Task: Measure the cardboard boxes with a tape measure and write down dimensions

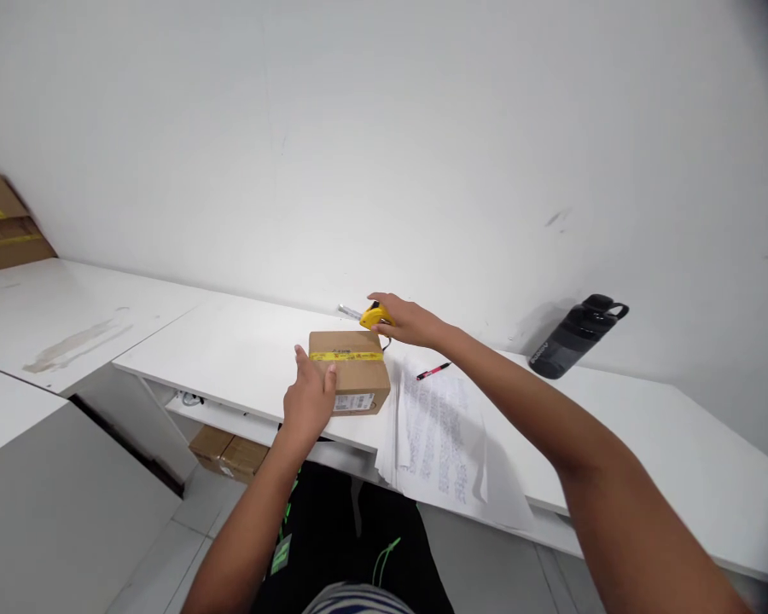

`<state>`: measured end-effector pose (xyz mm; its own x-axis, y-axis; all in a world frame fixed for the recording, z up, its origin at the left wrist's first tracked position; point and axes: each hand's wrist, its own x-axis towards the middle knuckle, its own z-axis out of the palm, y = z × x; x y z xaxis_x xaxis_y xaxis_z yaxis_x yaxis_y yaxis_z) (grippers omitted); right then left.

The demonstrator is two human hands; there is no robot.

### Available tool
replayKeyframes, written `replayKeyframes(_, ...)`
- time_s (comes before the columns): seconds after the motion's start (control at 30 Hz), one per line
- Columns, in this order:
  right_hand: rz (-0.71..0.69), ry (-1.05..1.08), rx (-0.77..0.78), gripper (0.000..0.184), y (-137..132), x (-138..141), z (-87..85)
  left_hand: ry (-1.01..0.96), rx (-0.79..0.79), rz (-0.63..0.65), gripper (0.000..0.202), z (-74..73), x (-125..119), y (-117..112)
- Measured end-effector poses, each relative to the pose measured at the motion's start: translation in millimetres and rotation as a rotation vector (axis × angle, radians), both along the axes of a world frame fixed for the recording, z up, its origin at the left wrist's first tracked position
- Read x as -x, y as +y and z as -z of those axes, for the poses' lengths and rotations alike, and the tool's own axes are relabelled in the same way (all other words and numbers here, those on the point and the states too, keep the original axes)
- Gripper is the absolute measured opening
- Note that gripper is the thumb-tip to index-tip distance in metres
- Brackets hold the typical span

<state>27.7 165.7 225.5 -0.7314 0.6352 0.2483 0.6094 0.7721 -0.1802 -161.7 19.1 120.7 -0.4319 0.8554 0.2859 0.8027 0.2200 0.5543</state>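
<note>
A small cardboard box with yellow tape across its top and a white label on its front side sits on the white desk. My left hand grips its left side, thumb over the front part of the top and another finger along the left edge. Just above the far right corner of the box, my right hand is closed around a yellow tape measure. A short length of its blade sticks out to the left, past the back of the box. The fingers under the tape measure are partly hidden.
Right of the box lie written paper sheets with a red and black pen on them. A dark water bottle stands farther right by the wall. Cardboard boxes sit below the desk; larger cartons are far left.
</note>
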Motion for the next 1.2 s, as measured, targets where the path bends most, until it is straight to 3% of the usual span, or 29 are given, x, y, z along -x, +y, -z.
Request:
replayKeyframes(0.13,0.018,0.010,-0.058,0.063,-9.1,28.4,-4.4,-0.078,0.085,0.070,0.078,2.3,15.3,-7.2)
replayKeyframes(0.23,0.038,-0.011,-0.093,0.060,-21.9,46.2,-2.3,-0.156,-0.047,0.041,0.076,3.7,34.4,5.9)
replayKeyframes(0.33,0.120,-0.023,-0.098,0.063,-30.0,63.3,3.7,-0.426,-0.207,0.089,0.070,7.7,44.8,32.8)
replayKeyframes(0.47,0.264,0.006,-0.063,0.076,-27.0,84.3,16.8,-0.822,-0.277,0.241,0.042,23.6,38.9,61.7)
replayKeyframes(0.63,0.251,-0.015,-0.046,0.075,-20.3,94.2,25.5,-0.826,-0.312,0.175,0.031,38.5,29.0,63.5)
replayKeyframes(0.83,0.183,-0.110,-0.044,0.071,-33.0,80.5,20.6,-0.826,-0.317,0.141,0.026,37.0,27.3,60.3)
replayKeyframes(1.2,0.282,-0.087,0.061,0.054,-103.2,4.1,35.8,-0.835,-0.334,0.151,0.026,34.8,21.4,57.4)
